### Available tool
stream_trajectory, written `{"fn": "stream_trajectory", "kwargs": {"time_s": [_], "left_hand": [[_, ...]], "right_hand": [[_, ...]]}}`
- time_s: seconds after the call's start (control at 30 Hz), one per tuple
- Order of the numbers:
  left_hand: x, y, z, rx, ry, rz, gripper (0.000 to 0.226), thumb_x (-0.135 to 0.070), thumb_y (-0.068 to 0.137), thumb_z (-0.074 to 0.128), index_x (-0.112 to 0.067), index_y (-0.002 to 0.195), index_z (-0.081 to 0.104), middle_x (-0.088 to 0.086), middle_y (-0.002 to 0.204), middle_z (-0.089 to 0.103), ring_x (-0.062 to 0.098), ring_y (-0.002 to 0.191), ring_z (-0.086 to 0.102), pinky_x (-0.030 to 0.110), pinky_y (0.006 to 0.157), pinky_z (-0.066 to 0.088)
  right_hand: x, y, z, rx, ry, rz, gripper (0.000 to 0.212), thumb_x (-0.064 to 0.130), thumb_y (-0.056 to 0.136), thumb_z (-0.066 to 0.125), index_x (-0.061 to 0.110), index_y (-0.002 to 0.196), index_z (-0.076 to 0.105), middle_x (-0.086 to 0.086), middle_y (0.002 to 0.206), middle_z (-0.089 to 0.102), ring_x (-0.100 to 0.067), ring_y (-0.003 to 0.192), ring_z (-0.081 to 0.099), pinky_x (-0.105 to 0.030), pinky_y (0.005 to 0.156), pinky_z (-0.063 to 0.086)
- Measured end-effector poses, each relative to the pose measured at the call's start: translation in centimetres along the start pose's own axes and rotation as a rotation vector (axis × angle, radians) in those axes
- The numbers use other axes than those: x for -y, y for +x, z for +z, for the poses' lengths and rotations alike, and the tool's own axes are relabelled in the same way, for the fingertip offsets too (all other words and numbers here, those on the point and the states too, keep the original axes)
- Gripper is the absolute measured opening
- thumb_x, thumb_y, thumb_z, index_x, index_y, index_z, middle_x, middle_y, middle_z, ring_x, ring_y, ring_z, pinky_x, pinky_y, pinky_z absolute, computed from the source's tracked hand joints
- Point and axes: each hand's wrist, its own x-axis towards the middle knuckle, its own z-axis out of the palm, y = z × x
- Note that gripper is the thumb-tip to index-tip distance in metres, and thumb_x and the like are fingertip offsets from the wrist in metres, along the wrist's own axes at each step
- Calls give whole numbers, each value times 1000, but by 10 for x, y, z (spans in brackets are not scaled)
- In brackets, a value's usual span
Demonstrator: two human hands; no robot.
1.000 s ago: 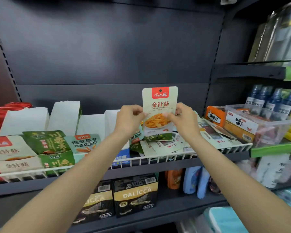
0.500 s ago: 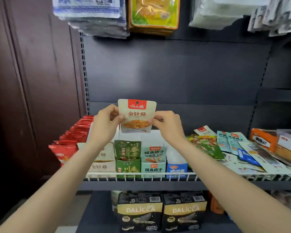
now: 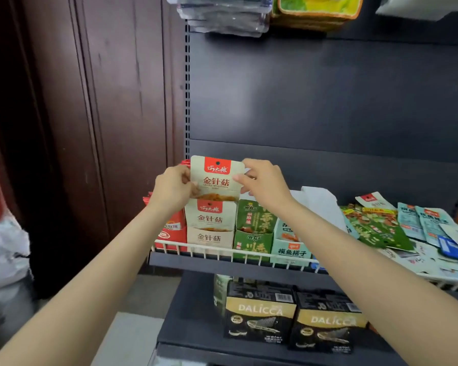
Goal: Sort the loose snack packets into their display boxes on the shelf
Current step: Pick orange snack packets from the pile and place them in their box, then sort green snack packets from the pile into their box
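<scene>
On the shelf [image 3: 222, 261] stand four boxes in a row: a red box [image 3: 173, 232], a cream box [image 3: 210, 239] with a packet like the held one standing in it, a green box [image 3: 253, 243] and a pale blue box [image 3: 291, 249]. The left hand [image 3: 173, 187] and right hand [image 3: 265, 183] each pinch one side of a cream packet [image 3: 216, 178], upright just above the cream box. Loose packets [image 3: 397, 231] lie in a pile to the right, too jumbled to count. Two black boxes [image 3: 296, 320] sit below.
</scene>
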Motion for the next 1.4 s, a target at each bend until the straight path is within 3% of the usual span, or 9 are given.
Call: {"fn": "stream_trajectory", "kwargs": {"time_s": [0.1,0.17,0.3,0.5,0.77,0.93,1.1,1.23,1.4], "left_hand": [[1,-3,-1,-80,38,37,23,-16,89,61,-12,112,58,-1,93,65,20,100,57,33,83,46],[2,-4,-2,-135,79,142,36,-21,88,62,-18,122,52,-4,101,65,23,110,51,39,90,45],[5,-1,-5,57,170,191,15,-28,91,60,-24,105,60,2,109,66,25,104,59,48,88,50],[4,-1,-8,269,348,226,21,-23,98,48,-16,100,67,0,102,67,17,92,59,38,86,50],[-4,-4,-5,297,444,163,22,-37,93,52,-23,98,69,-7,92,67,19,91,60,52,92,45],[-15,-13,5,129,383,212,17,-31,92,54,-24,96,68,-11,87,65,16,88,61,47,91,46],[-51,-26,34,111,199,378,16,-22,90,55,-18,100,67,-11,83,62,15,86,62,39,79,52],[-97,-40,79,43,320,480,22,-22,91,49,-18,108,63,-5,97,68,20,98,56,37,85,46],[-158,-61,159,209,184,517,24,-15,91,47,-11,111,60,7,105,64,24,101,56,38,86,46]], "right_hand": [[-2,-1,2,111,-4,6,4,16,92,59,13,91,61,-6,102,71,-17,79,69,-37,69,57],[-1,1,2,204,-31,7,18,16,91,59,22,75,58,-8,89,71,-20,67,63,-36,59,51],[1,2,-1,281,-61,42,20,22,96,52,10,82,60,-2,72,60,-11,48,39,-25,49,30],[1,3,3,324,-70,67,16,17,93,56,12,102,69,-4,107,65,-14,96,58,-25,79,42],[7,9,-7,499,-33,125,24,14,94,50,8,103,72,-4,112,68,-21,105,60,-30,90,49],[1,1,-17,372,55,123,24,17,95,48,10,104,70,-4,100,72,-11,88,66,-17,68,47],[-17,-18,-49,140,118,125,18,17,93,52,15,95,70,-2,91,73,-12,81,68,-20,71,47],[-51,-45,-87,-110,65,171,18,14,92,51,17,94,69,4,84,72,-8,78,66,-15,70,46],[-130,-82,-132,-234,-57,343,20,10,91,51,19,96,68,3,93,71,-14,86,64,-27,69,46]]}}
